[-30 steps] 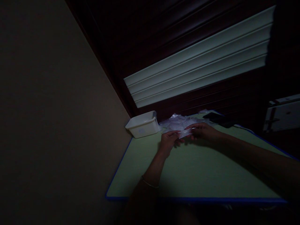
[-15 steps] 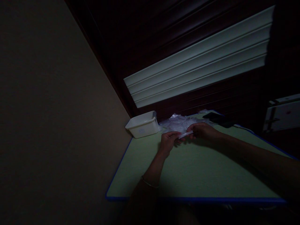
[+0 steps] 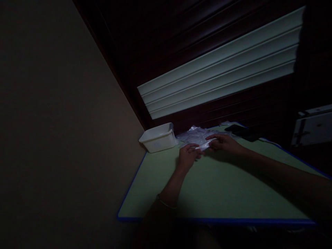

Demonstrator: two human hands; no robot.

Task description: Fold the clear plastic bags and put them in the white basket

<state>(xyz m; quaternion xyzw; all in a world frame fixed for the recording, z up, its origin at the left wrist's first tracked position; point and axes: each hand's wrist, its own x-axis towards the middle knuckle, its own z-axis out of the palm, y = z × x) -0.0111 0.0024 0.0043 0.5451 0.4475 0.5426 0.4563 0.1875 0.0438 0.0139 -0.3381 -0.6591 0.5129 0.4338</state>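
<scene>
Between my two hands is a clear plastic bag (image 3: 204, 146), shiny and creased, held just above the table. My left hand (image 3: 187, 156) pinches its left end, and my right hand (image 3: 222, 143) grips its right end between thumb and fingers. Right behind them lies a loose heap of clear plastic bags (image 3: 193, 135) on the table. In the dim light I cannot make out whether the held bag has anything in it.
A white plastic bin (image 3: 158, 140) stands at the table's back left corner, by the wall. Dark flat objects (image 3: 240, 131) and a white cable (image 3: 269, 141) lie at the back right. The green table (image 3: 223, 193) has a blue edge.
The held plastic bag has turned from a narrow edge-on strip to a broader, shinier face. My right fingers have shifted their hold a little; both hands stay in nearly the same place.
</scene>
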